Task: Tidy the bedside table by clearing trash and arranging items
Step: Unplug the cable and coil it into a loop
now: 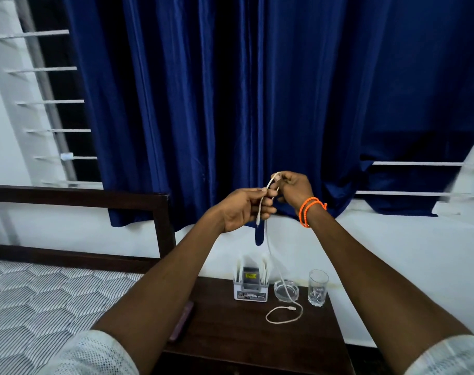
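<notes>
A white charging cable (pixel 283 311) hangs from both my hands, held high above the dark wooden bedside table (pixel 230 328). My left hand (pixel 244 209) pinches one end of it, with a short plug end dangling below the fingers. My right hand (pixel 294 189), with orange bands on the wrist, grips a bend of the same cable just above. The cable's lower part drops past the ashtray and lies in a loop on the tabletop, its far plug resting there.
On the table's back edge stand a white holder (pixel 250 289) with several slips and a dark device, a glass ashtray (pixel 285 290) and an empty drinking glass (pixel 318 288). A purplish phone (pixel 181 322) lies at the left edge. The bed (pixel 41 293) is left, blue curtain (pixel 230 104) behind.
</notes>
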`<state>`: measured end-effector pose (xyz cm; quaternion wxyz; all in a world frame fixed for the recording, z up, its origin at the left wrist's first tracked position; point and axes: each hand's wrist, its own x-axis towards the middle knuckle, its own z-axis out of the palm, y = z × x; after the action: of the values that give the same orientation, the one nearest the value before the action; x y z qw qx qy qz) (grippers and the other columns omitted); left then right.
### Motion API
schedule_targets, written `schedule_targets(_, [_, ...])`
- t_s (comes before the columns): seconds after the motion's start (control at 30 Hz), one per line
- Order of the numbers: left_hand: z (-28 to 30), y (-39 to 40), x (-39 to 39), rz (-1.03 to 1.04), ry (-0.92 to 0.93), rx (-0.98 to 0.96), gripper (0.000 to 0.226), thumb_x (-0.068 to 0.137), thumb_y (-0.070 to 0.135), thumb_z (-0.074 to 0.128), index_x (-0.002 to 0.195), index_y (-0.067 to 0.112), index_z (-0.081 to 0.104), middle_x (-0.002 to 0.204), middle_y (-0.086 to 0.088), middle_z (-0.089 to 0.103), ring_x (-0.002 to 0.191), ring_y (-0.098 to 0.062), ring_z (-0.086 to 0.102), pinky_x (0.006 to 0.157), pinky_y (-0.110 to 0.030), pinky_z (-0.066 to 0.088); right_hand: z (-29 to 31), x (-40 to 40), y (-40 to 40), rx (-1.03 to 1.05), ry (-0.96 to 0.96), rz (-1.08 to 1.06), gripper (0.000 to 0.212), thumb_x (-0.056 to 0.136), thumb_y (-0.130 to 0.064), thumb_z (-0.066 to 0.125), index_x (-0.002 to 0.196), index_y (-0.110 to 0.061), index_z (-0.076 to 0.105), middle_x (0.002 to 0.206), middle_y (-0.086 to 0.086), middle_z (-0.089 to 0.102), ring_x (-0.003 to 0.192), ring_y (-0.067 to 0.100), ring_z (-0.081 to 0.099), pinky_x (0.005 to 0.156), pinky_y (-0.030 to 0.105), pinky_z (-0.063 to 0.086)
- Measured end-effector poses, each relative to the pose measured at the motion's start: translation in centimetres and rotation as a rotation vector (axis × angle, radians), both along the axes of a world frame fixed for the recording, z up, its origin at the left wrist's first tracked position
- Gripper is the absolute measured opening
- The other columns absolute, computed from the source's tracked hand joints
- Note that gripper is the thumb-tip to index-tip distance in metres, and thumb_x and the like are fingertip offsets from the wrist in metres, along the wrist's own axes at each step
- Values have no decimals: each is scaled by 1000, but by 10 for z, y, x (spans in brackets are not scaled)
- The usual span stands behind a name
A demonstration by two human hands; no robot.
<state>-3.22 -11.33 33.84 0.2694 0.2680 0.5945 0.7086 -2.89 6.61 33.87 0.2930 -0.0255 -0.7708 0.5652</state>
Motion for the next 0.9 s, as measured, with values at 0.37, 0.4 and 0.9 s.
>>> schedule_targets(0.37, [16,12,-17,154,-70,491,25,101,-6,50,124,-6,60,101,-12,72,94,-22,75,83,-26,63,-14,18,-36,219,-279,288,19,99,-17,51,81,-12,58,65,9,50,56,21,51,58,39,56])
schedule_targets(0.4, [17,13,-21,201,-46,500,28,100,-9,50,128,-8,57,106,-15,71,95,-23,75,87,-27,61,-15,21,-40,222,-287,326,18,100,-22,53,86,-11,57,64,8,48,54,19,49,55,36,57])
schedule_targets(0.9, [-15,-25,-64,397,989,-450,9,98,7,60,92,6,67,99,-6,74,95,-11,70,92,-33,57,11,28,-29,671,-168,247,7,89,-24,68,86,-18,70,71,4,62,61,25,66,53,39,61])
